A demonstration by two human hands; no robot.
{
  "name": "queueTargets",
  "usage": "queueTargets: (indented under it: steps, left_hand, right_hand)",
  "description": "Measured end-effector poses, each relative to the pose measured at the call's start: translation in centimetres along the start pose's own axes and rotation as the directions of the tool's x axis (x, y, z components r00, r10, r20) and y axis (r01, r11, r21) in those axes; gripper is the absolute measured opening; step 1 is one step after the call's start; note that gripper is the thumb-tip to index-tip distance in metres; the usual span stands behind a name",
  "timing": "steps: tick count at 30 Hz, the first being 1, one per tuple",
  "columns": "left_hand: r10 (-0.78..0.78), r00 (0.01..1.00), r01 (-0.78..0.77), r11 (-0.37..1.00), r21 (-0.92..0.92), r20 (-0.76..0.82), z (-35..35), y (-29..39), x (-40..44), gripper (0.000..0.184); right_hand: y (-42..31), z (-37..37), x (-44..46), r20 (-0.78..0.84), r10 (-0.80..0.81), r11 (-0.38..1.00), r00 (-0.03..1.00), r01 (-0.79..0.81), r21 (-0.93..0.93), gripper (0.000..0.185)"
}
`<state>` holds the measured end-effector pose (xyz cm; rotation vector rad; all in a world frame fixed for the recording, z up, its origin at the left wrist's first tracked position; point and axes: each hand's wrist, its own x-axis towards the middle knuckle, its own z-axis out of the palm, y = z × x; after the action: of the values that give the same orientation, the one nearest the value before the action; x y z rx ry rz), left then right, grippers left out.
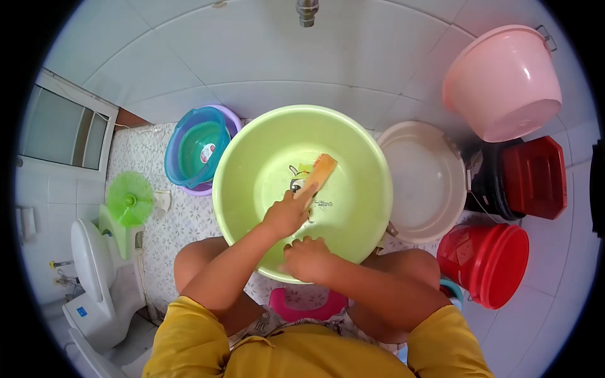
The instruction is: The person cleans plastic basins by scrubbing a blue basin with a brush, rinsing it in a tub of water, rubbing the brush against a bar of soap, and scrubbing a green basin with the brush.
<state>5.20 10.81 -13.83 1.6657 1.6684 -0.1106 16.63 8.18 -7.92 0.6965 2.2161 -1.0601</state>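
A large light-green basin stands between the knees, with a cartoon print and a few drops on its floor. My left hand is closed round the handle of a wooden scrubbing brush, whose head points up and to the right over the print. Close below it, at the basin's near wall, my right hand has its fingers curled in. What those fingers hold, if anything, is hidden.
Nested blue and purple basins are at the left, a beige basin at the right. Further right are a red bucket, a dark red container and a pink bucket. A toilet is far left.
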Motion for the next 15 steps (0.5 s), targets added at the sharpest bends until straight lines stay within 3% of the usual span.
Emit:
queueTargets:
  steps: [1, 3, 6, 9, 11, 15]
  left_hand:
    - [0.069, 0.997, -0.068, 0.997, 0.032, -0.031, 0.3, 0.4, -0.2, 0.069]
    - [0.069, 0.995, -0.068, 0.997, 0.022, -0.074, 0.5, 1.2, -0.4, 0.066]
    - [0.018, 0.995, -0.015, 0.999, 0.034, -0.097, -0.3, 1.8, -0.6, 0.062]
    - [-0.066, 0.990, 0.077, 0.994, 0.082, -0.123, -1.1, 1.0, -0.5, 0.062]
    - [-0.160, 0.955, 0.193, 0.975, 0.110, -0.251, -2.1, 0.1, -0.5, 0.067]
    - [-0.154, 0.957, 0.199, 0.965, 0.171, -0.247, -2.4, -0.7, -0.6, 0.066]
  right_hand:
    - [0.1, 0.6, 0.1, 0.003, -0.003, 1.000, 1.000, 0.003, -0.002, 0.051]
    - [-0.1, 1.6, 0.5, -0.205, -0.049, 0.993, 0.977, 0.069, 0.091, 0.056]
    - [-0.2, 1.0, 1.1, -0.077, -0.112, 0.968, 0.991, 0.127, 0.219, 0.068]
    - [-0.6, 2.2, 1.7, -0.094, -0.110, 0.956, 0.989, 0.131, 0.264, 0.078]
    - [-0.7, 2.2, 1.1, -0.037, -0.107, 0.957, 0.994, 0.113, 0.266, 0.081]
    - [-0.9, 2.6, 1.3, -0.010, -0.091, 0.977, 0.996, 0.091, 0.193, 0.087]
